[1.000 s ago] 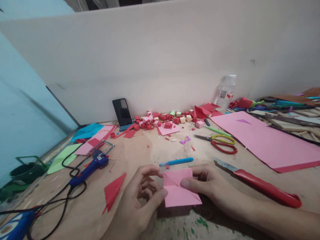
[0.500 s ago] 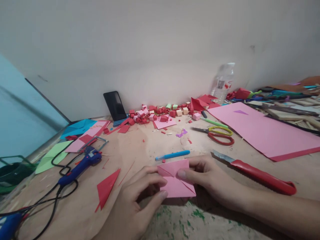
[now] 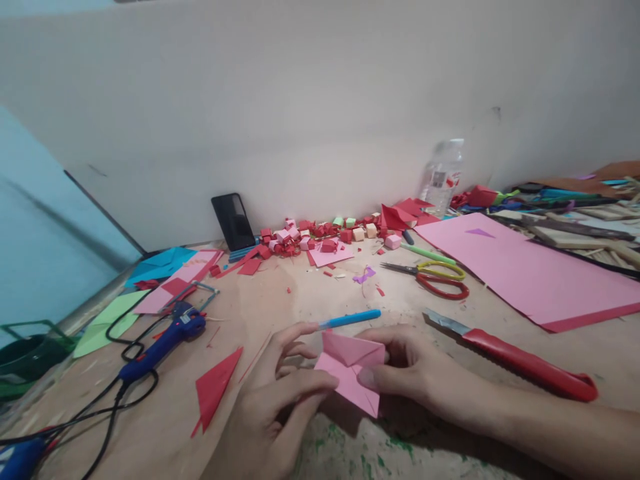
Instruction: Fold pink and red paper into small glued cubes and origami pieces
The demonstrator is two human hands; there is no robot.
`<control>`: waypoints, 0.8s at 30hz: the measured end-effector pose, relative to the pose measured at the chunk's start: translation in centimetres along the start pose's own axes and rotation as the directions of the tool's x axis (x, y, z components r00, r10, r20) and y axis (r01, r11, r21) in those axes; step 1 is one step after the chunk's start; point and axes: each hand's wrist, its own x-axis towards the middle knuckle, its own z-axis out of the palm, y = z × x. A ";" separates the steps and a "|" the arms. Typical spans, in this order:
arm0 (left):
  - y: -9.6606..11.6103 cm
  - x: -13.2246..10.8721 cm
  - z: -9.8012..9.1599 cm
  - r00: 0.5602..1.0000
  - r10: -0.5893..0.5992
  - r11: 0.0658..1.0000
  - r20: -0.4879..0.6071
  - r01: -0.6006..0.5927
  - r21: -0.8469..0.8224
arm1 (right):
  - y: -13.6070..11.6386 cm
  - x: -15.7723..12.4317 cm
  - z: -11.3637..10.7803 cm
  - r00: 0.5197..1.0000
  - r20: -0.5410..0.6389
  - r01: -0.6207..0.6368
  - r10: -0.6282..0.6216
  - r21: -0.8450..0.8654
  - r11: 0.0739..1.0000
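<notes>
Between both hands is a small square of pink paper with fold creases, its upper part bent up along a crease. My right hand pinches its right edge, thumb on the front face and fingers behind. At the left corner, my left hand grips the sheet between thumb and index fingertip, its other fingers curled behind. Just beyond the paper lies a blue pen. A red-handled knife rests to the right of my right hand, and a folded red paper piece lies left of my left hand.
A blue glue gun with black cable lies at left. Scissors, small paper cubes, a leaning phone and a plastic bottle are farther back. Large pink sheets cover the right side.
The pink paper has been turned and tilted, and its upper part now stands up along a crease. My left fingers have shifted at its left edge. The view has moved slightly.
</notes>
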 end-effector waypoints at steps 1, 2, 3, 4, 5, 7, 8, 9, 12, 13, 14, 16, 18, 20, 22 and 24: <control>-0.1 -0.1 0.0 1.000 0.011 1.000 -0.007 -0.011 -0.018 | -0.2 0.0 -0.1 1.000 0.005 0.003 -0.003 -0.017 1.000; -0.1 -0.1 0.0 1.000 0.024 0.999 -0.013 -0.024 -0.035 | -0.4 -0.1 -0.1 1.000 0.014 0.006 -0.005 -0.028 1.000; -0.3 -0.2 0.1 0.999 0.042 0.998 -0.016 -0.043 -0.051 | -0.6 -0.1 -0.2 0.999 0.032 0.005 -0.004 -0.035 0.999; -0.4 -0.4 0.1 0.998 0.067 0.996 -0.018 -0.068 -0.064 | -0.7 0.0 -0.2 0.999 0.052 -0.005 0.007 -0.040 0.999; -0.5 -0.5 0.2 0.996 0.093 0.993 -0.017 -0.094 -0.074 | -0.7 0.0 -0.2 0.997 0.072 -0.021 0.025 -0.050 0.999; -0.8 -0.8 0.3 0.991 0.132 0.987 -0.014 -0.132 -0.086 | -0.6 0.1 -0.3 0.995 0.084 -0.054 0.062 -0.088 0.995; -0.9 -0.9 0.3 0.990 0.138 0.987 -0.010 -0.138 -0.080 | -0.4 0.2 -0.4 0.995 0.073 -0.060 0.068 -0.111 0.992; -0.9 -0.9 0.3 0.991 0.134 0.989 -0.004 -0.134 -0.065 | -0.2 0.3 -0.4 0.997 0.053 -0.057 0.065 -0.129 0.990; -0.4 -0.8 0.0 0.994 0.105 0.994 0.013 -0.105 -0.009 | 0.1 0.4 -0.4 1.000 -0.016 0.009 -0.010 -0.106 0.994; -0.2 -0.6 0.0 0.996 0.083 0.997 0.017 -0.083 -0.010 | 0.1 0.4 -0.3 0.999 -0.026 0.026 -0.028 -0.075 0.997; 0.1 -0.5 0.0 0.999 0.047 0.998 0.016 -0.047 -0.031 | 0.2 0.3 -0.2 0.999 -0.033 0.033 -0.034 -0.041 0.999; 0.7 -0.2 0.2 0.997 -0.072 0.988 -0.003 0.071 -0.134 | 0.3 0.2 0.2 0.998 -0.047 0.037 -0.037 0.010 0.999; 1.2 0.0 0.7 0.974 -0.226 0.931 -0.010 0.213 -0.295 | 0.5 0.0 0.6 0.996 -0.081 0.045 -0.043 0.027 0.999; 1.4 0.0 1.3 0.937 -0.346 0.836 0.038 0.327 -0.441 | 0.9 -0.2 0.9 0.994 -0.103 0.052 -0.047 0.046 0.998; 1.4 0.1 1.7 0.916 -0.385 0.759 0.115 0.385 -0.525 | 1.2 -0.3 1.0 0.995 -0.094 0.044 -0.037 0.072 0.996; 1.4 0.3 1.7 0.910 -0.380 0.734 0.164 0.404 -0.546 | 1.4 -0.3 1.0 0.997 -0.074 0.018 -0.013 0.076 0.997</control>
